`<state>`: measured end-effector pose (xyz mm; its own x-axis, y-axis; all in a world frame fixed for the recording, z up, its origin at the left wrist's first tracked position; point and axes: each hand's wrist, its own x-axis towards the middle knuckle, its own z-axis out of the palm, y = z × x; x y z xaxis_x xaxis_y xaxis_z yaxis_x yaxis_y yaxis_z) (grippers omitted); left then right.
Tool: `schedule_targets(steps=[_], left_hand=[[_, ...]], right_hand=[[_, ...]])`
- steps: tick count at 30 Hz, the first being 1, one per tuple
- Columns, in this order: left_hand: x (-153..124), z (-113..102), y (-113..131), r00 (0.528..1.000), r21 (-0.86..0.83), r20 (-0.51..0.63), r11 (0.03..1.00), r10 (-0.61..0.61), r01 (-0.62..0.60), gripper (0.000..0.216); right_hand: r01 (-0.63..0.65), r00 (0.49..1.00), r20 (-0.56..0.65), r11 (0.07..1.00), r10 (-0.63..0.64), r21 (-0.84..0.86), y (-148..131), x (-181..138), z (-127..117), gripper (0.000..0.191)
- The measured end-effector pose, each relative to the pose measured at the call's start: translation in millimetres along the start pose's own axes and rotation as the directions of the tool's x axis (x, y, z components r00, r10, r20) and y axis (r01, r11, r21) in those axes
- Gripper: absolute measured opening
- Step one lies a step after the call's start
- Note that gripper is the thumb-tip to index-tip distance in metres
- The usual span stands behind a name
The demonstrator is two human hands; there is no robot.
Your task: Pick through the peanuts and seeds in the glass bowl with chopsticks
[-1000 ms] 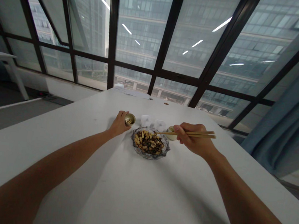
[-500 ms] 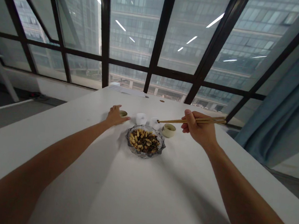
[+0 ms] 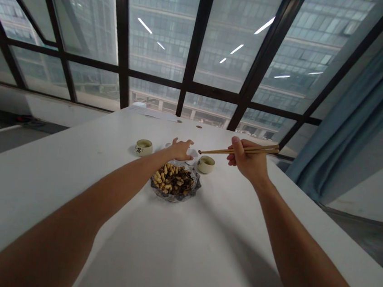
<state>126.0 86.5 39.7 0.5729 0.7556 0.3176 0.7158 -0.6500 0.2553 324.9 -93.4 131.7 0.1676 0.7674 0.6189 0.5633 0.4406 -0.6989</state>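
My right hand (image 3: 247, 162) grips a pair of wooden chopsticks (image 3: 223, 151). A small dark piece, too small to name, shows at their tips above a white cup (image 3: 192, 156). Beside that cup my left hand (image 3: 180, 150) has thumb and fingers apart; I cannot tell whether it touches the cup. Another white cup (image 3: 168, 145) is mostly hidden behind this hand. In front stands a clear glass bowl (image 3: 190, 190) with peanuts (image 3: 163, 177) on its left and dark seeds (image 3: 183, 184) on its right.
A cream cup with dark lettering (image 3: 143, 148) stands left of the left hand, and a similar cream cup (image 3: 206, 164) right of the white cup. Papers (image 3: 153, 113) lie at the far edge of the white table (image 3: 153, 249). Windows and a blue curtain (image 3: 348, 119) are beyond.
My left hand has moved right, from the left cream cup to the white cup. My right hand still holds the chopsticks in much the same place. The view has shifted slightly.
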Motion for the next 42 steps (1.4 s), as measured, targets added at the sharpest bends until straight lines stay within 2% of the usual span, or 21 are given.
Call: schedule_targets(steps=[5,10,13,17,20,22,25,28,31,34,36,38,42], left_hand=[[-15,-17,11,0.962,0.029,-0.122,0.97,0.243,-0.241,0.072],[-27,-26,14,0.948,-0.021,-0.161,0.959,0.275,-0.282,0.072],[-28,-26,14,0.947,-0.018,-0.168,0.959,0.275,-0.282,0.073],[-27,-26,14,0.947,0.01,-0.177,0.962,0.269,-0.272,0.071],[-25,-25,14,0.959,0.036,-0.159,0.972,0.236,-0.234,0.069],[-23,-24,13,0.973,0.043,-0.128,0.981,0.194,-0.19,0.067],[-18,-23,11,0.994,0.043,-0.047,0.995,0.095,-0.093,0.066],[-14,-20,10,0.999,0.048,0.049,0.999,-0.003,0.001,0.065],[-13,-20,9,0.996,0.054,0.088,0.998,-0.031,0.027,0.068],[-20,-25,3,0.999,0.065,0.05,0.998,-0.018,0.014,0.067],[-32,-31,-5,1.0,0.076,-0.005,0.997,-0.003,0.004,0.06],[-49,-38,-16,0.998,0.097,-0.069,0.995,0.003,0.003,0.053],[-89,-45,-43,0.981,0.1,-0.194,0.994,-0.016,0.036,0.045]], right_hand=[[0.007,1.0,0.019,1.0,-0.007,0.0,4,2,-2,0.071],[0.019,0.999,0.03,1.0,-0.019,-0.005,11,1,1,0.069],[0.073,0.996,0.055,0.996,-0.071,-0.048,23,-1,10,0.064],[0.203,0.961,0.211,0.975,-0.181,-0.088,39,-5,23,0.061],[0.198,0.967,0.186,0.974,-0.176,-0.108,42,-5,26,0.062],[0.152,0.984,0.104,0.984,-0.142,-0.096,37,-3,22,0.064],[0.02,0.999,0.031,1.0,-0.021,0.022,21,-1,13,0.068],[-0.127,0.98,0.161,0.989,0.113,0.075,4,-2,6,0.067],[-0.23,0.914,0.353,0.973,0.202,0.038,-8,-7,8,0.064],[-0.253,0.841,0.495,0.967,0.218,0.005,-10,-12,17,0.062],[-0.231,0.826,0.53,0.973,0.188,0.015,-8,-16,25,0.061],[-0.193,0.843,0.519,0.98,0.144,0.04,-4,-18,33,0.062],[-0.135,0.905,0.417,0.987,0.087,0.087,4,-19,42,0.068]])
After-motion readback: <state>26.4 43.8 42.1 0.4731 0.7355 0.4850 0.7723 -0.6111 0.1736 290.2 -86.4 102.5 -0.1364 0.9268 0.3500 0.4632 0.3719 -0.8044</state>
